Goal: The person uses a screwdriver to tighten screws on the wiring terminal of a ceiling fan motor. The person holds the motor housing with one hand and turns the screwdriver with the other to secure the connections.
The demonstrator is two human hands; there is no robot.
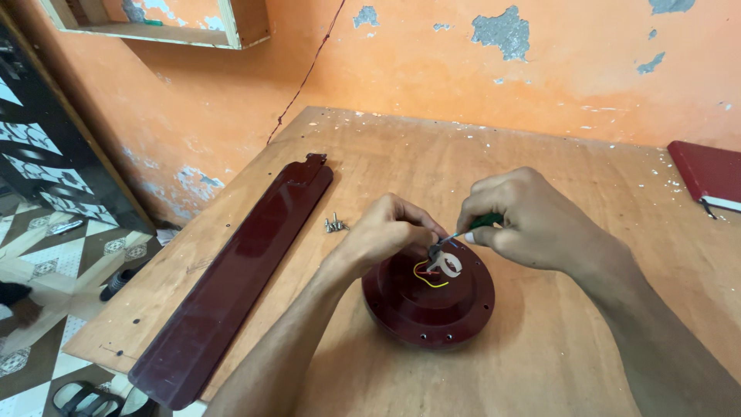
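A round dark-red fan motor housing (pixel 428 305) sits on the wooden table (pixel 540 363) in front of me. Red and yellow wires (pixel 429 276) and a pale metal bracket (pixel 450 266) rise from its top centre. My left hand (pixel 386 230) pinches the wire ends just above the bracket. My right hand (pixel 525 216) grips a small green-handled tool (pixel 485 222), its tip pointing at the same spot. Both hands meet over the housing's middle.
A long dark-red fan blade (pixel 239 270) lies along the table's left side. Several small screws (pixel 335 225) sit beside it. A red book (pixel 706 171) rests at the far right edge. An orange peeling wall stands behind; sandals lie on the tiled floor at left.
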